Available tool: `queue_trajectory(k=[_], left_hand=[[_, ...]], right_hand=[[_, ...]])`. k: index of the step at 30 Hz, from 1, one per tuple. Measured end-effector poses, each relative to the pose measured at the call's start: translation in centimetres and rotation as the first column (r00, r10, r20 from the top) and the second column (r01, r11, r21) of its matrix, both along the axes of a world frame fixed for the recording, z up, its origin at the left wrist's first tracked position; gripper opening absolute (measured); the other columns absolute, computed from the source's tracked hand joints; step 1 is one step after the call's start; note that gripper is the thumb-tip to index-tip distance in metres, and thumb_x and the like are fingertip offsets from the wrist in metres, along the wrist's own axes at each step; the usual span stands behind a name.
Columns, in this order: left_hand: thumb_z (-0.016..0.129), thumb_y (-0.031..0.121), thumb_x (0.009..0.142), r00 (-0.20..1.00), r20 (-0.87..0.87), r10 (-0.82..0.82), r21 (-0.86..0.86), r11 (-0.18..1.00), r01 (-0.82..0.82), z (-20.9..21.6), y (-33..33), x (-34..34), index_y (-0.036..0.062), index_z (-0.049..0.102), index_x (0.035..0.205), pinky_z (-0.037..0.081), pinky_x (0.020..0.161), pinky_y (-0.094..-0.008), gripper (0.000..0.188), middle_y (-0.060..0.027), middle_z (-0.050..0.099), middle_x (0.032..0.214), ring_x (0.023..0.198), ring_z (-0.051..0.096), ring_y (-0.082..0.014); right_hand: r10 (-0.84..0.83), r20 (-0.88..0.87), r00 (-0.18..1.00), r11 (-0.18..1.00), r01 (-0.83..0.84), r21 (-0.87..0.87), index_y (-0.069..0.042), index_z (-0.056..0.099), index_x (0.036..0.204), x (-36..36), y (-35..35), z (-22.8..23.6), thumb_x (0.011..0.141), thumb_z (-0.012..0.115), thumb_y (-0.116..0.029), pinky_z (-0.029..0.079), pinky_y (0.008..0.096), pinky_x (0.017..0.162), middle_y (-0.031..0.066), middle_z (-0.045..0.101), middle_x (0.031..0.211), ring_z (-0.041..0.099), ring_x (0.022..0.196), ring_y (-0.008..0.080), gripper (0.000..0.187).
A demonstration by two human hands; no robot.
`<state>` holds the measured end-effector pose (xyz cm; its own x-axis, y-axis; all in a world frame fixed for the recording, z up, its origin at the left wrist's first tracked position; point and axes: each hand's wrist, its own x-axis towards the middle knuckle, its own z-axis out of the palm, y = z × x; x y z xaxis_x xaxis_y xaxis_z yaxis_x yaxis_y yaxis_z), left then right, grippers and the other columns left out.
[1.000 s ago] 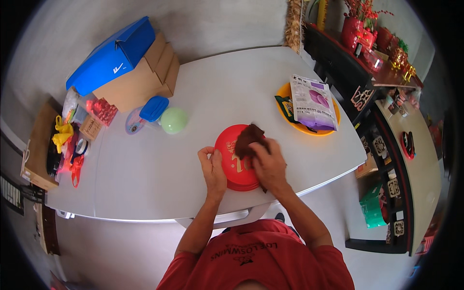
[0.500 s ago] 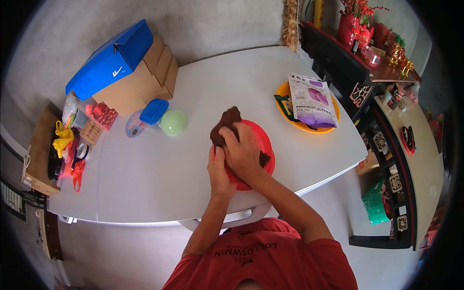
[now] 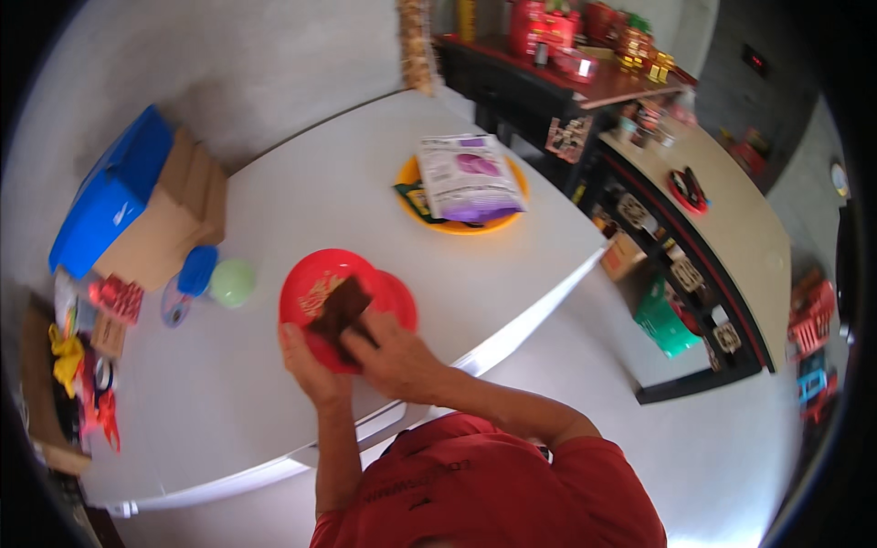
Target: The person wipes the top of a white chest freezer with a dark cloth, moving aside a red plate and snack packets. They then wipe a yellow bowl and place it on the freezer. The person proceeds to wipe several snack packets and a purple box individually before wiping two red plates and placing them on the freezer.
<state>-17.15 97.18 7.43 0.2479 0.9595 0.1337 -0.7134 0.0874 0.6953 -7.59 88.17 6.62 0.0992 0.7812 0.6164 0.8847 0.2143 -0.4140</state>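
Note:
A round red plate [image 3: 299, 283] with a pale gold pattern on its face is at the front of the table, tilted toward me. My left hand [image 3: 315, 370] grips its near left rim, thumb at the edge. Pinched in my right hand [image 3: 395, 358] is a dark brown cloth [image 3: 343, 306], which lies against the plate's face and covers part of the pattern. Behind the plate, to its right, another red round piece [image 3: 400, 300] shows; most of it is hidden. Motion slightly blurs both hands.
On the white table [image 3: 233, 365], a yellow plate [image 3: 464, 228] holding a white-and-purple packet [image 3: 470, 178] stands far right. Leftward are a green balloon-like ball [image 3: 232, 283], a blue-lidded container [image 3: 197, 270] and cardboard boxes [image 3: 174, 224] under a blue box [image 3: 110, 196]. A dark shelf unit [image 3: 694, 274] stands right.
My view has swung to the right. The red plate's patterned face now shows, apart from the other red piece, and the brown cloth has moved down onto it. My left hand now grips the rim.

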Motion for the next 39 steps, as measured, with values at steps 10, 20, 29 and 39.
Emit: queue_trajectory(k=[10, 20, 29, 39], left_hand=[[0.033, 0.042, 0.102, 0.946, -0.201, -0.256, 0.119, 0.952, 0.283, 1.9, -4.5, 2.5, 0.0084, 0.028, 0.146, 0.036, 0.106, -0.0423, 0.056, -0.0132, 0.035, 0.145, 0.133, 0.036, -0.0273], [0.025, 0.044, 0.103, 0.96, -0.136, -0.245, 0.062, 0.965, 0.255, 1.6, -2.3, -0.2, 0.0093, 0.041, 0.14, 0.044, 0.096, -0.0366, 0.052, -0.0088, 0.053, 0.127, 0.113, 0.053, -0.0228], [0.035, 0.046, 0.102, 0.978, 0.041, -0.203, -0.091, 0.974, 0.206, 1.4, -2.6, -0.6, 0.0097, 0.051, 0.127, 0.044, 0.096, -0.0341, 0.047, -0.0056, 0.057, 0.119, 0.111, 0.055, -0.0194], [0.039, 0.021, 0.102, 0.997, -0.077, 0.014, 0.092, 0.996, -0.007, 3.4, -3.6, -0.7, 0.0026, 0.033, 0.142, 0.043, 0.103, -0.0424, 0.044, -0.0159, 0.047, 0.135, 0.122, 0.05, -0.0268]], right_hand=[[-0.137, -0.231, 0.963, 0.963, 0.185, 0.198, -0.006, 0.049, 0.123, 4.8, 1.6, 5.2, 0.075, 0.064, -0.01, 0.044, 0.0472, 0.089, 0.0232, 0.041, 0.122, 0.049, 0.104, 0.0393, 0.051], [0.449, -0.286, 0.847, 0.89, -0.454, 0.053, -0.004, 0.054, 0.116, 0.2, 0.1, 2.8, 0.076, 0.064, -0.004, 0.04, 0.0484, 0.093, 0.0175, 0.041, 0.119, 0.043, 0.11, 0.0389, 0.042], [0.191, 0.004, 0.982, 0.964, -0.188, 0.19, -0.005, 0.057, 0.114, -0.4, 2.0, 2.7, 0.082, 0.059, -0.013, 0.043, 0.0446, 0.093, 0.0165, 0.048, 0.117, 0.051, 0.107, 0.0354, 0.033], [-0.303, 0.22, 0.927, 0.951, 0.279, 0.137, 0.002, 0.057, 0.119, 1.5, 0.7, 2.1, 0.077, 0.058, -0.01, 0.047, 0.0377, 0.073, 0.0221, 0.048, 0.117, 0.052, 0.089, 0.033, 0.044]])
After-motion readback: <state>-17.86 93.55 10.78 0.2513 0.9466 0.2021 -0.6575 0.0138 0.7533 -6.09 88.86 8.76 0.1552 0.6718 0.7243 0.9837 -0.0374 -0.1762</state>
